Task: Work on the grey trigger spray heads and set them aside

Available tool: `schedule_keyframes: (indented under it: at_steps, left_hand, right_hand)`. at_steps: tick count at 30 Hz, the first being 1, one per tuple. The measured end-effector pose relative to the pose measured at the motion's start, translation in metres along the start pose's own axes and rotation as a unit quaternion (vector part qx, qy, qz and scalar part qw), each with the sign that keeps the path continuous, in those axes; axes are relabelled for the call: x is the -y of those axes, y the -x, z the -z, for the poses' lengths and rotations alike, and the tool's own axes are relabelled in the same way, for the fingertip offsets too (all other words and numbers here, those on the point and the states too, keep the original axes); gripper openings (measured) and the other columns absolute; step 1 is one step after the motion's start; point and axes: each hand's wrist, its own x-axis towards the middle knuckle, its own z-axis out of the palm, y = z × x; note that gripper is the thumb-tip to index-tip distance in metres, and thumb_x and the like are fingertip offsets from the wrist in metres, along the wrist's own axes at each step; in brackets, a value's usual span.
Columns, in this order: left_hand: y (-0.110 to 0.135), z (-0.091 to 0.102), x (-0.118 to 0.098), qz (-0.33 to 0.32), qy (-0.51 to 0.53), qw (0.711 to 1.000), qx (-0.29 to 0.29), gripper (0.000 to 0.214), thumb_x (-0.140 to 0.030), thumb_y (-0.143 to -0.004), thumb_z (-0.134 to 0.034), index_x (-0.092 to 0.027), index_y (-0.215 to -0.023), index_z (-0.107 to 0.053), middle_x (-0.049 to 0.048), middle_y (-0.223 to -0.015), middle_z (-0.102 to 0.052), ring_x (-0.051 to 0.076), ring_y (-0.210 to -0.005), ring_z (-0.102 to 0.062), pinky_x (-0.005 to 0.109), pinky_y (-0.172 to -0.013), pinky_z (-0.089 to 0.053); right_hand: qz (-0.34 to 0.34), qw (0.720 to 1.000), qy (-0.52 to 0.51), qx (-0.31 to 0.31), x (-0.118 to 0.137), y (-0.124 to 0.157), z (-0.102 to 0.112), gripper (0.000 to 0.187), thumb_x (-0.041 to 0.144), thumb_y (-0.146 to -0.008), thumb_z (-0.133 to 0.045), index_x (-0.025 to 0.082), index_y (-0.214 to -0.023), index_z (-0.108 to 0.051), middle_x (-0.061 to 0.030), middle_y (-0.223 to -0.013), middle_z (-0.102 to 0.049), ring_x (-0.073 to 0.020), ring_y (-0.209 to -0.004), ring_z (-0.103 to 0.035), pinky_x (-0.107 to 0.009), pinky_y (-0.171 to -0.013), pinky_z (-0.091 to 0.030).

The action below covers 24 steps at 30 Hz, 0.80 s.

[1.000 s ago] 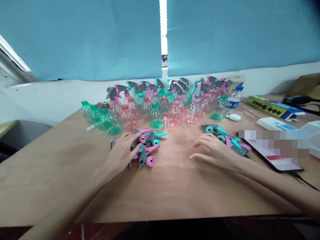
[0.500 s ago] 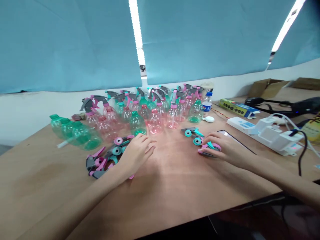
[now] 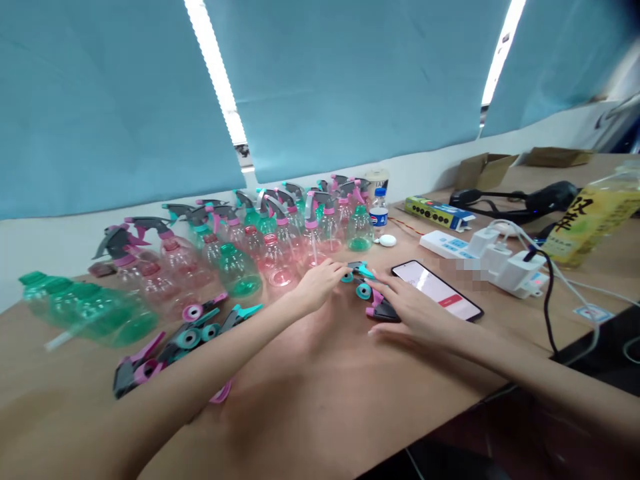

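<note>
My left hand (image 3: 320, 283) reaches across the wooden table (image 3: 320, 400) with its fingers stretched out, and the fingertips touch a small pile of grey, teal and pink spray heads (image 3: 361, 279). My right hand (image 3: 407, 310) lies flat and open on the near end of the same pile, covering a grey and pink head (image 3: 381, 308). A second pile of spray heads (image 3: 185, 333) lies to the left, beside my left forearm. Behind stand several pink and green plastic bottles (image 3: 270, 230), many with spray heads fitted.
Green bottles (image 3: 85, 313) lie on their sides at the far left. A lit phone (image 3: 437, 290) rests just right of my right hand. Further right are a white power strip with chargers (image 3: 480, 257), a black cable (image 3: 547, 293), a yellow bottle (image 3: 590, 217) and cardboard boxes (image 3: 483, 170).
My left hand has left the left pile of spray heads and moved right to the pile under my right hand. The view has swung to the right.
</note>
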Motion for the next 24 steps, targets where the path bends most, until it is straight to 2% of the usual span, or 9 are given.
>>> schedule_keyframes:
  at_steps: [3, 7, 11, 13, 15, 19, 22, 24]
  left_hand:
    - [-0.017, -0.004, 0.004, -0.032, -0.005, 0.999, 0.025, 0.052, 0.007, -0.082, -0.041, -0.018, -0.128, -0.046, 0.0064, -0.129, -0.053, 0.019, -0.114, -0.047, 0.03, -0.094, -0.041]
    - [-0.018, -0.004, 0.009, -0.031, -0.018, 0.998, 0.057, 0.036, -0.002, -0.088, -0.045, -0.02, -0.117, -0.056, 0.007, -0.117, -0.058, 0.02, -0.108, -0.051, 0.03, -0.089, -0.043]
    - [0.001, 0.002, 0.008, 0.018, -0.034, 0.996, 0.077, 0.021, -0.007, -0.086, -0.053, -0.016, -0.101, -0.064, 0.0093, -0.103, -0.058, 0.023, -0.099, -0.055, 0.03, -0.079, -0.045]
    - [0.014, 0.003, 0.004, 0.051, -0.034, 0.995, 0.082, 0.013, -0.015, -0.088, -0.054, -0.015, -0.095, -0.065, 0.0091, -0.097, -0.056, 0.022, -0.089, -0.057, 0.029, -0.072, -0.046]
    - [0.029, 0.005, -0.001, 0.082, -0.03, 0.993, 0.082, 0.018, -0.024, -0.091, -0.05, -0.014, -0.093, -0.065, 0.0091, -0.094, -0.055, 0.021, -0.081, -0.059, 0.029, -0.068, -0.046]
    - [0.055, 0.009, -0.011, 0.115, -0.01, 0.991, 0.072, 0.025, -0.03, -0.092, -0.048, -0.014, -0.106, -0.061, 0.0088, -0.095, -0.052, 0.021, -0.08, -0.058, 0.031, -0.069, -0.047]
    - [0.063, 0.009, -0.017, 0.094, 0.02, 0.993, 0.066, 0.037, -0.024, -0.09, -0.05, -0.021, -0.127, -0.048, 0.0073, -0.103, -0.051, 0.018, -0.083, -0.058, 0.028, -0.071, -0.047]
    - [0.062, 0.007, -0.021, 0.076, 0.027, 0.995, 0.065, 0.044, -0.017, -0.089, -0.048, -0.026, -0.132, -0.044, 0.0072, -0.105, -0.05, 0.019, -0.084, -0.057, 0.028, -0.071, -0.047]
  right_hand:
    - [-0.002, 1.0, 0.018, 0.01, 0.004, -0.004, -0.008, 0.081, 0.059, -0.077, -0.06, 0.011, -0.138, -0.037, -0.0215, -0.142, -0.039, -0.0336, -0.133, -0.035, -0.051, -0.104, -0.036]
    - [0.003, 0.998, 0.066, 0.007, 0.009, -0.005, -0.021, 0.062, 0.052, -0.087, -0.051, 0.013, -0.135, -0.042, -0.0176, -0.138, -0.047, -0.0328, -0.132, -0.037, -0.059, -0.106, -0.027]
    - [0.021, 0.995, 0.102, 0.0, 0.011, -0.005, -0.033, 0.05, 0.039, -0.094, -0.045, 0.015, -0.137, -0.04, -0.0161, -0.139, -0.046, -0.0329, -0.129, -0.041, -0.066, -0.107, -0.014]
    - [0.031, 0.994, 0.102, 0.002, 0.013, -0.006, -0.036, 0.047, 0.033, -0.095, -0.044, 0.017, -0.139, -0.038, -0.015, -0.141, -0.044, -0.0323, -0.13, -0.04, -0.066, -0.107, -0.014]
    - [0.042, 0.995, 0.085, 0.004, 0.018, -0.006, -0.036, 0.046, 0.029, -0.095, -0.044, 0.021, -0.139, -0.038, -0.0128, -0.142, -0.043, -0.032, -0.132, -0.037, -0.065, -0.107, -0.019]
    - [0.083, 0.996, 0.028, 0.024, 0.029, -0.006, -0.034, 0.047, 0.024, -0.095, -0.044, 0.023, -0.141, -0.036, -0.0086, -0.147, -0.037, -0.0283, -0.138, -0.026, -0.054, -0.108, -0.031]
    - [0.099, 0.994, 0.007, 0.035, 0.031, -0.006, -0.035, 0.047, 0.018, -0.095, -0.041, 0.021, -0.142, -0.035, -0.0082, -0.149, -0.033, -0.0262, -0.14, -0.02, -0.049, -0.109, -0.033]
    - [0.104, 0.994, 0.0, 0.035, 0.03, -0.007, -0.035, 0.047, 0.019, -0.095, -0.04, 0.018, -0.142, -0.036, -0.0101, -0.148, -0.033, -0.026, -0.139, -0.021, -0.048, -0.11, -0.032]
